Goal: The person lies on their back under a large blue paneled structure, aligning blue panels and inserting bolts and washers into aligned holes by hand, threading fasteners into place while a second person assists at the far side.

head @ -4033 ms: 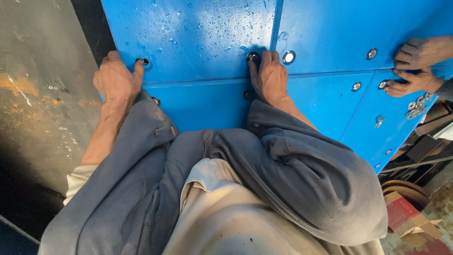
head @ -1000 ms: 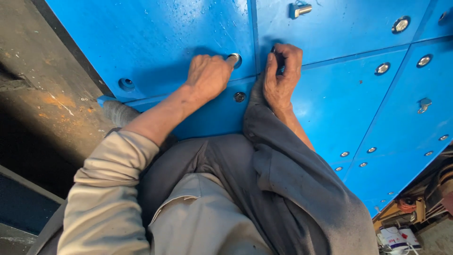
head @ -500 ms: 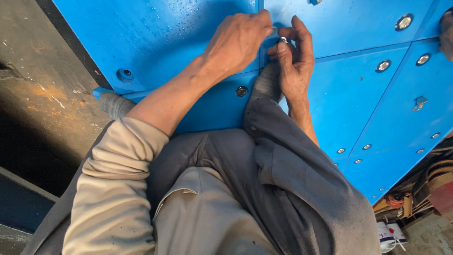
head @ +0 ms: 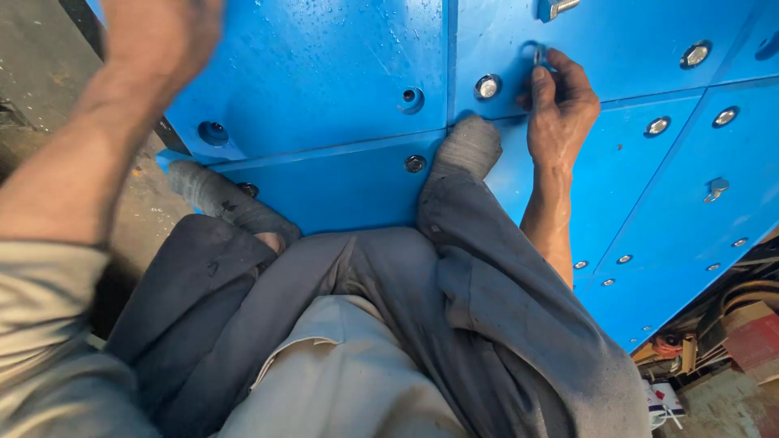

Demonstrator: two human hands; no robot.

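The right hand (head: pixel 560 105) pinches a small metal bolt (head: pixel 538 57) against the blue panel (head: pixel 324 65), just right of a seated silver bolt head (head: pixel 487 86). The left hand (head: pixel 158 28), blurred, is raised at far left, holding nothing visible. Grey-socked feet (head: pixel 466 146) rest on the panel.

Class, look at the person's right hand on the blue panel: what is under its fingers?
A small metal piece shows between the right hand's fingertips, against the blue panel. The hand covers whatever hole lies beneath it.

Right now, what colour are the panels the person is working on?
Bright blue panels, seen in the head view.
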